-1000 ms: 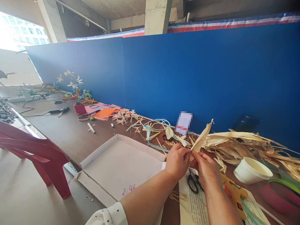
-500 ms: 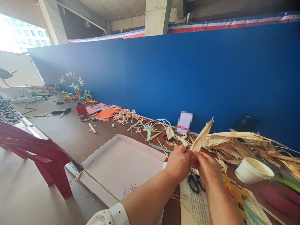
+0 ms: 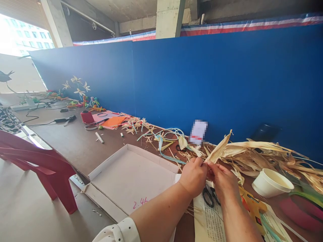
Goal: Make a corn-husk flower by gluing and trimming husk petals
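A pale, pointed corn husk (image 3: 219,148) rises from between my two hands, its tip slanting up to the right. My left hand (image 3: 193,176) is closed around its lower end, and my right hand (image 3: 223,179) pinches it close beside, fingers touching the left ones. The base of the husk is hidden by my fingers. Just below the hands, black-handled scissors (image 3: 208,197) lie on a printed paper sheet (image 3: 212,225). To the right of my right wrist is a yellow glue gun (image 3: 254,208), partly covered by the forearm.
An open white cardboard box (image 3: 136,174) lies left of my arms. A heap of dried husks (image 3: 267,156) and a cream paper tub (image 3: 272,183) are at the right. Red thread (image 3: 87,117) stands farther left. A blue panel (image 3: 202,77) backs the table; a red chair (image 3: 50,168) is beside it.
The husk's tip has dipped slightly and shifted a little right. Both hands keep their hold in nearly the same place.
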`<state>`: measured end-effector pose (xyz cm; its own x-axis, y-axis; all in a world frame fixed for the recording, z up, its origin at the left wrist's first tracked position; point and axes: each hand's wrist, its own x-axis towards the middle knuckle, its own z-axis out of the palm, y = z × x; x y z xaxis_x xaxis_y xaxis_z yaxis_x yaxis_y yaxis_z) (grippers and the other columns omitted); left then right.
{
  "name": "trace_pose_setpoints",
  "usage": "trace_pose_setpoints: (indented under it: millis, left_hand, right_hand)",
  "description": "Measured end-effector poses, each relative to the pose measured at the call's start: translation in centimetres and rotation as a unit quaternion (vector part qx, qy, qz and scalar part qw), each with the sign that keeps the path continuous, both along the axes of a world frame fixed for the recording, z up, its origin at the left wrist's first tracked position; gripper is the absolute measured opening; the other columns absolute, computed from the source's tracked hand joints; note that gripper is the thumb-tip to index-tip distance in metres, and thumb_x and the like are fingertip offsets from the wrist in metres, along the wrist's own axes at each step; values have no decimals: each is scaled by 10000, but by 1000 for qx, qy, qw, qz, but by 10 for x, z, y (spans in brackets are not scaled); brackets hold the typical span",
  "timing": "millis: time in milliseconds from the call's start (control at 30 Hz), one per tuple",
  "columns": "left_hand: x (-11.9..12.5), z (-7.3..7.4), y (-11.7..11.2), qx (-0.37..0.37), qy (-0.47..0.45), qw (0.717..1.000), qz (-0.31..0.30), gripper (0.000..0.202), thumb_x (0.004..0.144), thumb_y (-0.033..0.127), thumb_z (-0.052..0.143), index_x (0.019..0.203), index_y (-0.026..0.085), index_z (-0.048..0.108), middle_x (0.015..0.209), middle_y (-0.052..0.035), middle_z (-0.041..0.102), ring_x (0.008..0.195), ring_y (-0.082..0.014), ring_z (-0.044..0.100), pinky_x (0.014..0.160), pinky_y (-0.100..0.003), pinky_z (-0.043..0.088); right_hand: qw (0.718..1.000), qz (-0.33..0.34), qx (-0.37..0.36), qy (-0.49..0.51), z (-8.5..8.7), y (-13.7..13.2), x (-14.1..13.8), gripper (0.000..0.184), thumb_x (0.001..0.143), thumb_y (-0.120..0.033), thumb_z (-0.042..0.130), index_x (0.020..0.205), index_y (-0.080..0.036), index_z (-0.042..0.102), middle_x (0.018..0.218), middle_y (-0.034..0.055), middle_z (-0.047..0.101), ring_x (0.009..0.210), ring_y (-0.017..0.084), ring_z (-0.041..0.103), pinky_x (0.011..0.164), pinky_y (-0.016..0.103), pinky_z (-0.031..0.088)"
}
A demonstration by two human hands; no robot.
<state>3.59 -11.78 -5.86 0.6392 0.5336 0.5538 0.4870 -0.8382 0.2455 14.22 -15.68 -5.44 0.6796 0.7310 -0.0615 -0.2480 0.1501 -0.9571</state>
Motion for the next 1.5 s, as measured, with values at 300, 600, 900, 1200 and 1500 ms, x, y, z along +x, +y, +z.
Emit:
trace_pose_setpoints:
  millis: [300,600,900,1200,1500]
  left_hand:
    - [-4,1,2,1,-24,1000,9,163,908,236,429,935,184,581,951,-62,539,867,-196,495,732,-301,446]
    - [-1,-1,4,-71,-96,992,40,216,926,282,403,1025,194,574,940,-72,597,887,-197,562,810,-320,450]
    - [2,-9,12,-189,-172,964,76,141,875,258,495,825,206,616,825,-40,666,789,-180,601,709,-276,431]
    - [2,-8,9,-138,-173,974,50,138,879,234,491,826,187,610,819,-52,644,814,-178,585,739,-279,439]
    - [1,-7,8,-27,-123,992,-17,228,915,246,437,1036,196,624,898,-57,612,874,-189,542,803,-309,451]
  right_hand:
    - [1000,10,6,0,3,1,0,302,507,-360,833,697,-183,679,629,4,654,550,148,582,498,250,479]
    - [1000,8,-8,-16,-2,2,5,295,459,-327,839,665,-200,671,565,-21,614,501,132,546,478,247,483]
    - [998,24,-36,-41,0,2,0,319,463,-391,836,679,-198,702,596,-10,619,546,131,550,541,246,525]
    - [995,24,-58,-78,-4,1,1,310,489,-427,837,619,-200,671,519,-30,570,497,107,505,483,211,477]
    - [999,-29,-36,-6,-3,4,6,397,404,-354,859,734,-202,697,567,-17,636,496,144,562,453,245,469]
